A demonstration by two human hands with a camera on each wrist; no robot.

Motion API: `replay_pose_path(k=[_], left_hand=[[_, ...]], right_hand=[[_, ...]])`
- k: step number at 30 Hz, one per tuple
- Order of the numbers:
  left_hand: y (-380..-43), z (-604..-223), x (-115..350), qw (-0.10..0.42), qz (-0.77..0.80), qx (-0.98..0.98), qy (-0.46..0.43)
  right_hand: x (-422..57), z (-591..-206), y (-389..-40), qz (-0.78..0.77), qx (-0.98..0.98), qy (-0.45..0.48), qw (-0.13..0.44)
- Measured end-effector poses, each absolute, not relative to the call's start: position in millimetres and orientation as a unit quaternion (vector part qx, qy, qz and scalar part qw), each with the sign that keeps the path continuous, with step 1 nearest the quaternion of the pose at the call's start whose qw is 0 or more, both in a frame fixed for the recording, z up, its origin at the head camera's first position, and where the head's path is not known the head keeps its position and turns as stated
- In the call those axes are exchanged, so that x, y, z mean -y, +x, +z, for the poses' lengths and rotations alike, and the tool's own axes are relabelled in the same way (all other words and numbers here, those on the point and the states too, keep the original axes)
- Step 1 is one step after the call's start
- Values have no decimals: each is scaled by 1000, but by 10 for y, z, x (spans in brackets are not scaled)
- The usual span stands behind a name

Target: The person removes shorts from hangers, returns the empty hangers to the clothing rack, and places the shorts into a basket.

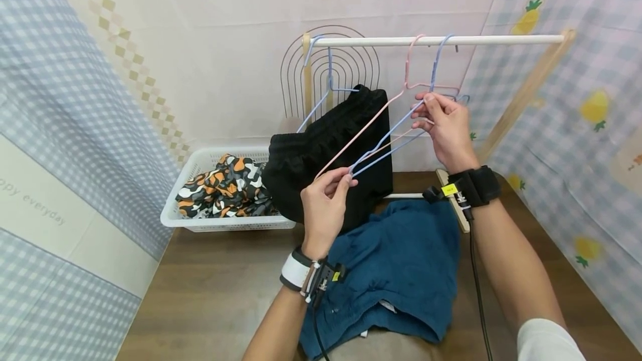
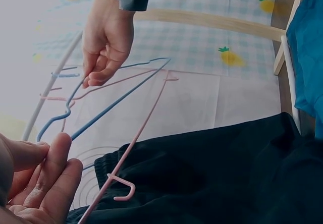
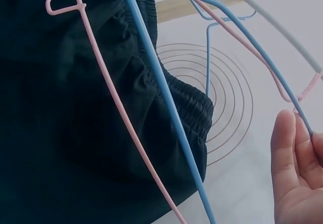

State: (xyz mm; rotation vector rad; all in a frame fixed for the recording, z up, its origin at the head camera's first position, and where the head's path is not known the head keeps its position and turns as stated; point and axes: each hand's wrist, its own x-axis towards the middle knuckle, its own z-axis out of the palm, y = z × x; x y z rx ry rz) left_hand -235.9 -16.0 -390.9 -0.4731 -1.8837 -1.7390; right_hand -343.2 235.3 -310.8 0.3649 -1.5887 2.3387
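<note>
My left hand [image 1: 323, 205] pinches one end of a blue wire hanger [image 1: 434, 68], whose hook is over the white rail [image 1: 361, 42]. Thumb and fingers of my right hand [image 1: 446, 127] grip the same hanger near its neck. Close beside it, a pink hanger [image 1: 407, 71] hangs on the rail, its small side hook [image 2: 123, 188] showing in the left wrist view. Black elastic-waisted bottoms [image 1: 326, 152] hang behind my left hand on another blue hanger [image 1: 330, 66]. Below both hands, a teal garment [image 1: 401, 255] lies spread on the table.
A white basket [image 1: 170, 219] at the left holds patterned cloth [image 1: 220, 191] in orange, black and white. The rack's wooden leg [image 1: 526, 93] slants down at the right. A cable [image 1: 476, 277] trails from my right wrist.
</note>
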Motion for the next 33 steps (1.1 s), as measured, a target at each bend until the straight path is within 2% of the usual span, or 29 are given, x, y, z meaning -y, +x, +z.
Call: replay_pose_path(k=[21,33], left_hand=[[-2365,-3931,173,262,-650,693,-170],[-2338,-3999,160,251,-648,700,-165]], right_hand=[[-2292,-3095,-3432,827,535,121,122],[-2255,-3218,-3331,809,557,117,146]])
